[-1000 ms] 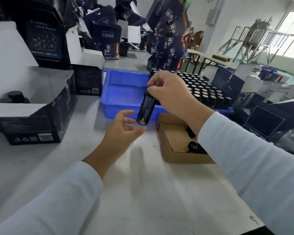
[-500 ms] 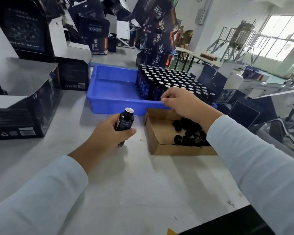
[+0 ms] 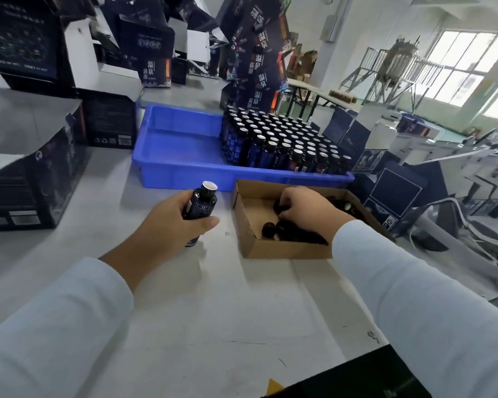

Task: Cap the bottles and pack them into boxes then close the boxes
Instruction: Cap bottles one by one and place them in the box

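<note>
My left hand [image 3: 167, 222] grips a dark uncapped bottle [image 3: 200, 203] with a white-sealed mouth, held nearly upright over the white table. My right hand [image 3: 305, 206] reaches down into a brown cardboard box [image 3: 270, 249] of black caps [image 3: 269, 228], its fingers curled among the caps; whether they hold one is hidden. Behind, a blue tray [image 3: 179, 168] carries several rows of uncapped dark bottles [image 3: 282, 139] in its right half.
Open dark printed packing boxes [image 3: 41, 179] stand at the left and are piled at the back [image 3: 156, 53]. More dark boxes [image 3: 391, 191] lie at the right past the table edge. A black object [image 3: 357, 377] sits at the near table edge.
My right hand dropped from the tray's front edge into the cardboard box of caps. My left hand kept the bottle, which my right hand passed to it a second ago.
</note>
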